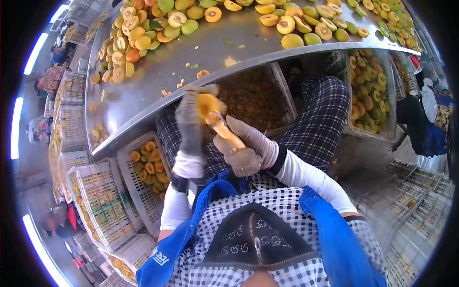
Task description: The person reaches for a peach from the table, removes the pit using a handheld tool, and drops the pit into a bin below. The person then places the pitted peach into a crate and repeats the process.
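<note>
My left hand (189,117), gloved and smeared by motion, is closed around a yellow peach half (206,103) with its cut side turned toward my other hand. In my right hand (243,154), also gloved, is a pitting tool (230,136) with a pale wooden-looking handle. The metal tip of the tool meets the cut side of the fruit, where a brown pit or piece of flesh shows. Both hands are over my lap, just in front of the metal table (201,57). Halved peaches (138,36) are heaped along its far side.
Below the table edge stands a crate (283,91) of brown pits and scraps. Peach halves fill a crate (368,95) at right and another crate (150,165) at left. Stacked white crates (103,201) line the left. Other people (50,79) are in the background.
</note>
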{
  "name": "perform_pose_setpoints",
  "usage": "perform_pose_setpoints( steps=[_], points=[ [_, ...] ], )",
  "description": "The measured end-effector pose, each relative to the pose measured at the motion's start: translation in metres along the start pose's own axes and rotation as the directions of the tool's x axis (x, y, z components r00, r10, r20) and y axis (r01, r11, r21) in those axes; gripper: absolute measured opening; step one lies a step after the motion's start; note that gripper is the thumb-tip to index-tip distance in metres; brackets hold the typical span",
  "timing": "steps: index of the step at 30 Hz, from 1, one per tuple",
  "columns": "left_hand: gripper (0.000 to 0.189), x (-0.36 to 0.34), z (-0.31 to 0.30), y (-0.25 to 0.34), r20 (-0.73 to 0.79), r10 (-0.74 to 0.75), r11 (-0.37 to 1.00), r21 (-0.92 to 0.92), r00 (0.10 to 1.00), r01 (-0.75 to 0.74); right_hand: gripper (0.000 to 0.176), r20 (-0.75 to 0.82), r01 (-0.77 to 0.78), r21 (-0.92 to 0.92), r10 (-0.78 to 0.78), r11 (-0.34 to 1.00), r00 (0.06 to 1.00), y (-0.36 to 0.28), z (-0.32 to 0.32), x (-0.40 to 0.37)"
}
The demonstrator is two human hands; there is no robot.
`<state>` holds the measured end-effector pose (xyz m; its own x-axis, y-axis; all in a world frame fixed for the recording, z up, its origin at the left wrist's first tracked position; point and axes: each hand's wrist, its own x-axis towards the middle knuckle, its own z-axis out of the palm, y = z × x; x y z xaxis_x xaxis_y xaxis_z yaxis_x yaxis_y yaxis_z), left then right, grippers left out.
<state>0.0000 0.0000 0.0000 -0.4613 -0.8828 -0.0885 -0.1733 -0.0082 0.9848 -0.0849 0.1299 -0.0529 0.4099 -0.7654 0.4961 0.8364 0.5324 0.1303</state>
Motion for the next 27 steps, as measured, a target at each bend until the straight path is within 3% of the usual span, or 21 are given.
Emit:
perform_pose_setpoints(
  steps=[1, 2, 3, 4, 5, 6, 7, 9, 10, 11, 13, 15, 16, 17, 18, 20, 21, 23, 25, 27],
  points=[
    [0.023, 0.009, -0.018, -0.009, 0.018, -0.024, 0.982, -0.185, 1.0, 0.027, 0.047, -0.163, 0.029, -0.08, -0.042, 0.996, 0.986, 0.004, 0.008, -0.003],
    [0.043, 0.003, -0.038, -0.004, -0.016, 0.223, 0.944, 0.251, 0.975, -0.212, 0.05, -0.315, 0.044, -0.169, -0.096, 0.985, 0.944, 0.006, 0.014, -0.006],
    [0.038, 0.03, -0.082, -0.044, 0.14, 0.382, 0.697, 0.606, 0.914, -0.384, 0.05, -0.334, 0.045, -0.168, -0.1, 0.985, 0.937, -0.006, 0.017, -0.011],
    [0.031, 0.048, -0.114, -0.043, 0.604, 0.613, -0.149, 0.722, 0.51, -0.676, 0.054, -0.486, 0.085, -0.122, -0.134, 0.989, 0.864, -0.012, 0.018, -0.013],
    [0.021, 0.036, -0.128, -0.007, 0.57, 0.155, -0.115, 0.822, 0.807, -0.558, 0.058, -0.618, 0.136, -0.082, -0.157, 0.987, 0.77, -0.02, 0.015, -0.012],
    [0.016, 0.046, -0.127, 0.014, 0.062, -0.034, 0.097, 0.994, 0.997, -0.059, 0.056, -0.629, 0.181, 0.009, -0.135, 0.983, 0.765, -0.025, 0.01, -0.008],
    [0.016, 0.06, -0.125, 0.027, 0.057, -0.021, 0.088, 0.995, 0.998, -0.055, 0.056, -0.618, 0.174, 0.007, -0.132, 0.985, 0.775, -0.029, 0.01, -0.003],
    [0.017, 0.102, -0.117, 0.043, 0.214, 0.388, 0.167, 0.94, 0.897, -0.297, 0.051, -0.743, 0.195, -0.135, -0.229, 0.972, 0.629, -0.032, 0.012, 0.002],
    [0.019, 0.135, -0.107, 0.035, 0.384, 0.551, 0.027, 0.879, 0.741, -0.475, 0.047, -0.709, 0.215, -0.146, -0.254, 0.966, 0.658, -0.035, 0.006, -0.002],
    [0.021, 0.174, -0.092, 0.026, 0.529, 0.665, -0.14, 0.781, 0.527, -0.608, 0.047, -0.71, 0.213, -0.154, -0.257, 0.965, 0.655, -0.04, 0.007, -0.005],
    [0.031, 0.225, -0.032, 0.028, 0.558, 0.476, -0.21, 0.823, 0.679, -0.528, 0.046, -0.746, 0.242, -0.139, -0.262, 0.96, 0.612, -0.048, 0.011, -0.01],
    [0.037, 0.279, 0.031, 0.023, 0.293, 0.193, 0.017, 0.953, 0.936, -0.302, 0.046, -0.761, 0.274, -0.147, -0.286, 0.95, 0.582, -0.055, 0.011, -0.014],
    [0.044, 0.29, 0.066, 0.028, 0.162, 0.138, 0.122, 0.976, 0.977, -0.179, 0.046, -0.781, 0.293, -0.147, -0.292, 0.945, 0.552, -0.058, 0.011, -0.017],
    [0.052, 0.297, 0.092, 0.034, 0.035, 0.067, 0.218, 0.975, 0.997, -0.049, 0.045, -0.799, 0.313, -0.148, -0.299, 0.938, 0.521, -0.062, 0.011, -0.018],
    [0.052, 0.304, 0.104, 0.032, 0.043, 0.061, 0.221, 0.974, 0.997, -0.055, 0.045, -0.816, 0.308, -0.158, -0.3, 0.938, 0.494, -0.066, 0.014, -0.018],
    [0.061, 0.313, 0.12, 0.025, 0.005, 0.221, 0.331, 0.94, 0.975, -0.08, 0.045, -0.824, 0.322, -0.162, -0.307, 0.933, 0.477, -0.07, 0.012, -0.02],
    [0.061, 0.315, 0.123, 0.013, 0.009, 0.209, 0.328, 0.941, 0.978, -0.079, 0.044, -0.83, 0.325, -0.157, -0.303, 0.933, 0.468, -0.067, 0.012, -0.02],
    [0.058, 0.317, 0.123, -0.014, 0.049, 0.364, 0.434, 0.875, 0.93, -0.216, 0.045, -0.837, 0.288, -0.187, -0.306, 0.939, 0.454, -0.065, 0.011, -0.015],
    [0.054, 0.317, 0.123, -0.021, 0.04, 0.425, 0.419, 0.877, 0.904, -0.235, 0.046, -0.893, 0.213, -0.198, -0.266, 0.957, 0.363, -0.064, 0.012, -0.008],
    [0.036, 0.316, 0.116, -0.027, 0.063, 0.256, 0.785, 0.569, 0.965, -0.245, 0.047, -0.905, 0.162, -0.227, -0.27, 0.96, 0.33, -0.06, 0.02, -0.006]
  ],
)
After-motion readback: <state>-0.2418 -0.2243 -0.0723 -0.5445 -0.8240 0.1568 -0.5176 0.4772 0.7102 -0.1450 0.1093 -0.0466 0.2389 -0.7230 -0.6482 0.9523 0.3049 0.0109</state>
